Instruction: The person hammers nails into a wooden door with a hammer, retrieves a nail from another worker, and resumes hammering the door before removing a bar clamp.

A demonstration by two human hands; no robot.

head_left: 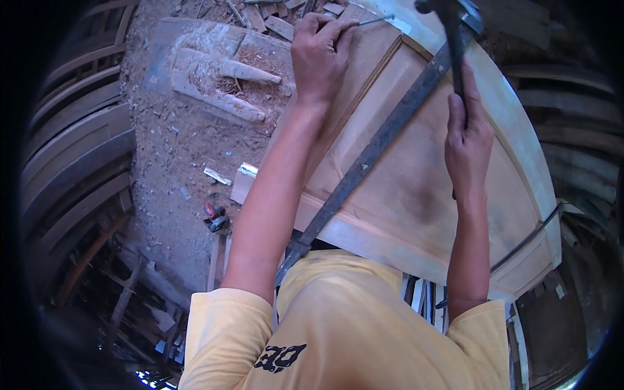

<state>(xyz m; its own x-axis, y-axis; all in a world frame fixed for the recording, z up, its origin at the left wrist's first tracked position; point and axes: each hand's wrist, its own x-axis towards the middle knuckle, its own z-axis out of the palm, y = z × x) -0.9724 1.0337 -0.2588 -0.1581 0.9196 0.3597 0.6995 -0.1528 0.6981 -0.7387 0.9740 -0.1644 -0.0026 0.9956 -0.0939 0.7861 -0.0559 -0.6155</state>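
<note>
My left hand (pixel 323 62) is closed around a thin metal rod (pixel 376 21), which points right toward the far edge of a wooden panel door (pixel 396 162). Whether the rod is a nail or a punch I cannot make out. My right hand (pixel 469 140) grips a hammer (pixel 457 62) by its handle, with the dark head raised near the top of the view. Beneath the hammer, a long metal bar clamp (pixel 383 142) runs diagonally across the door, from its far frame to the edge near my body.
On the dusty ground at left lies a board with a notched wooden piece (pixel 224 104) and shavings. Wood offcuts (pixel 279 27) are piled at the top. A red and black object (pixel 215 217) rests lower down. Curved wooden parts (pixel 78 143) are stacked along the left side.
</note>
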